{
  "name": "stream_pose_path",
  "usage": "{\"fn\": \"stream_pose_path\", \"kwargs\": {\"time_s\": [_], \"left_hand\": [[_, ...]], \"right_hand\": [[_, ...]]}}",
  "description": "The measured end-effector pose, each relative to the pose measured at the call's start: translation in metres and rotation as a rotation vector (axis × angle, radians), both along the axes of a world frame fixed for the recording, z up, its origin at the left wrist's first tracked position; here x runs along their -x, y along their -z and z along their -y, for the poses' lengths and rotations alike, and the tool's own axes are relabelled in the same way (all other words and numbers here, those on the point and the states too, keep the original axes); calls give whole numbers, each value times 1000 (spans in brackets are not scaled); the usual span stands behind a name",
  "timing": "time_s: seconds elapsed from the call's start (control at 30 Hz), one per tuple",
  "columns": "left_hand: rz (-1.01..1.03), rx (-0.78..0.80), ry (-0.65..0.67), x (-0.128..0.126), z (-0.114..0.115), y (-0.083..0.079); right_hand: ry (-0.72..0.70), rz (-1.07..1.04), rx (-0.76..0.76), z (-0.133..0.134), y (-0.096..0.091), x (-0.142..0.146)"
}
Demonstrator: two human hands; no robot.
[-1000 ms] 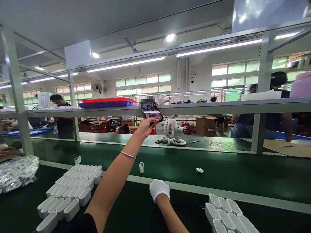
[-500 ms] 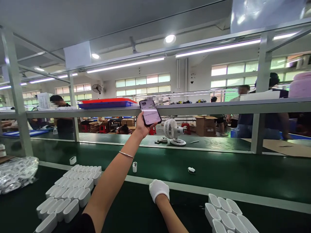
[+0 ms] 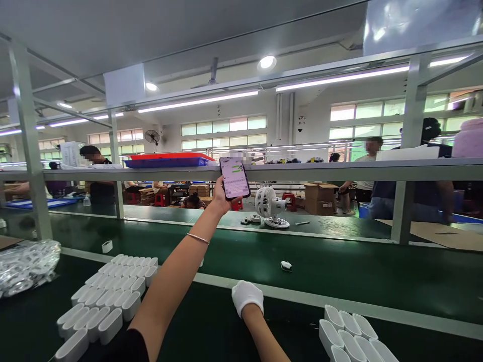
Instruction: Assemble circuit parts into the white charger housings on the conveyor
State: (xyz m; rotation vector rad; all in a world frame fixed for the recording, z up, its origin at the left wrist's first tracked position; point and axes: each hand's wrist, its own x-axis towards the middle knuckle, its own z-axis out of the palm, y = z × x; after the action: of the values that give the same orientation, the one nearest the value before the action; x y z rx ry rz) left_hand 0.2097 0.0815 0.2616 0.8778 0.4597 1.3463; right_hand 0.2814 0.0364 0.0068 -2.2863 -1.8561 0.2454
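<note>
My left hand point(image 3: 222, 197) is stretched far forward and wrapped round a smartphone point(image 3: 234, 177), held upright with its lit screen toward me, just below the grey shelf rail point(image 3: 302, 170). A thin bracelet circles that wrist. My right hand point(image 3: 247, 296) wears a white glove and rests as a loose fist on the near green table point(image 3: 211, 327), with nothing seen in it. White oval plastic housings point(image 3: 109, 294) lie in rows left of my left arm, and more white housings point(image 3: 352, 339) sit at the lower right.
A green conveyor belt point(image 3: 339, 271) runs across, carrying small white parts point(image 3: 286, 265). A small white desk fan point(image 3: 268, 205) stands beyond it. A bag of wrapped parts point(image 3: 26, 264) lies far left. Blue and red trays point(image 3: 166, 160) sit on the shelf. Other people work behind.
My left hand has turned the phone more upright and its screen now shows a different page. The small white parts on the belt have drifted left. My right hand has stayed put.
</note>
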Motion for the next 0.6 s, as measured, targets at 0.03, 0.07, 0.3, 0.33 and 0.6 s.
{"fn": "stream_pose_path", "kwargs": {"time_s": [0.03, 0.07, 0.3, 0.33, 0.6], "left_hand": [[-8, 6, -15, 0, -1, 1], [-18, 10, -29, -1, -2, 2], [-63, 5, -37, -2, -3, 4], [-61, 5, -36, -2, -3, 3], [-64, 8, -34, -1, -4, 4]], "right_hand": [[-1, 2, -1, 0, 0, 0], [-2, 4, -1, 0, 0, 0], [-6, 13, 4, 0, 0, 1], [-7, 13, 5, 0, 0, 1], [6, -15, -5, 0, 1, 0]]}}
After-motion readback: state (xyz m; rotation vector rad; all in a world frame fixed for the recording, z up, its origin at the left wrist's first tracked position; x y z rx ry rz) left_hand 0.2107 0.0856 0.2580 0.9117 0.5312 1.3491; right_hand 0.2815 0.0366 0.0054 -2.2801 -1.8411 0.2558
